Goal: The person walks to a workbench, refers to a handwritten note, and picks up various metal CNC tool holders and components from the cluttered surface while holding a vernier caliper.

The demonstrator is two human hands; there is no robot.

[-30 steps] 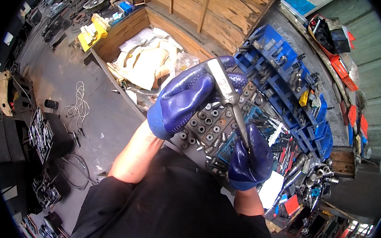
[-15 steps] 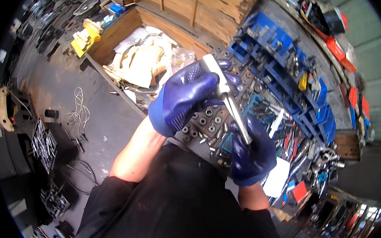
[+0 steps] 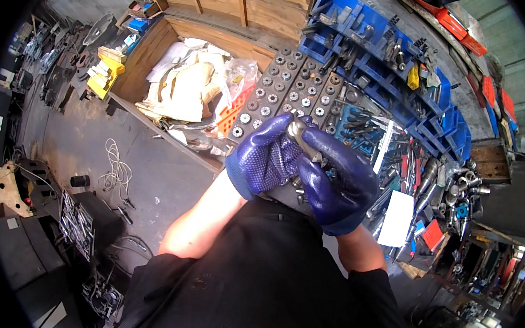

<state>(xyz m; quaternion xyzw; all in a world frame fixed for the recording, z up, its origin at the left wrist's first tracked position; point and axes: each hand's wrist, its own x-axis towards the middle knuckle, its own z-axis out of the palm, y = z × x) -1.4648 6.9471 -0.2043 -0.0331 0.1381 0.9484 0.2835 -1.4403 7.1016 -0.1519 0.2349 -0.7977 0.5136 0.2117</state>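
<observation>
Both my hands wear purple coated gloves and meet over the bench in front of my chest. A slim silver metal tool is between them, seen nearly end-on, its rounded end pointing away from me. My left hand is closed around its left side, thumb near the rounded end. My right hand grips the same tool from the right, with the index finger along it and the thumb below. The fingers cover most of the tool, so its exact kind is unclear. Just beyond stands a dark rack of round metal collets.
Left of the rack is a wooden crate holding papers and plastic bags. Blue parts bins line the back right. Loose tools, a steel ruler and a white card lie at right. A coiled cable rests on the left surface.
The long silver tool, slanting down to the right before, has been turned and is now mostly hidden. My hands have come closer together, and the view has shifted, uncovering the collet rack.
</observation>
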